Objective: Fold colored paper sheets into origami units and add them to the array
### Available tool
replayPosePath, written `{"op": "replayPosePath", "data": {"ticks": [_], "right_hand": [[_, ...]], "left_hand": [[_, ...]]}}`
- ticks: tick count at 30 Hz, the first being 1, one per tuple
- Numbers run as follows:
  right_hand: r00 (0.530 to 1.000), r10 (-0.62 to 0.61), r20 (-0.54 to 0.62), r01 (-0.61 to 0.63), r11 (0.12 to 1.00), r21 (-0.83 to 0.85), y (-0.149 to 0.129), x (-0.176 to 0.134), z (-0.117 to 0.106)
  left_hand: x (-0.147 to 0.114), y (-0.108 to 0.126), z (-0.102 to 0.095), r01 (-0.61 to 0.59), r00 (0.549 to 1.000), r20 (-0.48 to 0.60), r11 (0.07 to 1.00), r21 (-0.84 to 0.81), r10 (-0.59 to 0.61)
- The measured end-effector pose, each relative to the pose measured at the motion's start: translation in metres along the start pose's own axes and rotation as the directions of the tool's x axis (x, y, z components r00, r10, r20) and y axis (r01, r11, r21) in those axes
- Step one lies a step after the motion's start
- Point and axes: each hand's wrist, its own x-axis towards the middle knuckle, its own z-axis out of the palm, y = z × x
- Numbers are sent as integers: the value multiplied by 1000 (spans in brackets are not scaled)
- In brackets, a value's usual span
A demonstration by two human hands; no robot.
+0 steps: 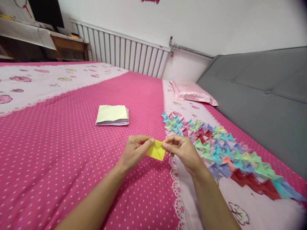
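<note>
A small folded piece of yellow paper (pixel 156 150) with diagonal creases is held up above the bed, between both hands. My left hand (pixel 137 149) pinches its left upper edge between thumb and fingers. On the other side, my right hand (pixel 182 149) grips the upper right corner the same way. Beyond the left hand lies a stack of square paper (pixel 112 114), pale yellow on top with other colours beneath. Many small folded paper boats (pixel 216 150) in blue, green, red, pink and purple stand in rows to the right of my right hand.
The bed has a pink dotted bedspread (pixel 72 143) with white patterned bands. A pink satin pillow (pixel 193 92) lies near the grey padded headboard (pixel 261 86). Against the far wall is a white radiator (pixel 122 48); a desk with a dark monitor (pixel 46 12) stands at the far left.
</note>
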Motion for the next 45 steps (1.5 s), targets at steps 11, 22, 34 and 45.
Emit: {"op": "replayPosePath", "data": {"ticks": [11,22,34,45], "right_hand": [[998,61,-22,-57,990,126,5,3,4],[991,93,-101,-60,957,285,20,7,23],[988,-84,-129,96,991,92,11,4,15],[972,-146,-186,153,988,24,14,6,15]], "left_hand": [[7,-3,5,100,995,-1,983,-156,-102],[6,-8,5,232,972,70,858,-459,-225],[8,-2,6,162,986,7,937,-309,-168],[6,1,6,129,991,4,949,-287,-134]]}}
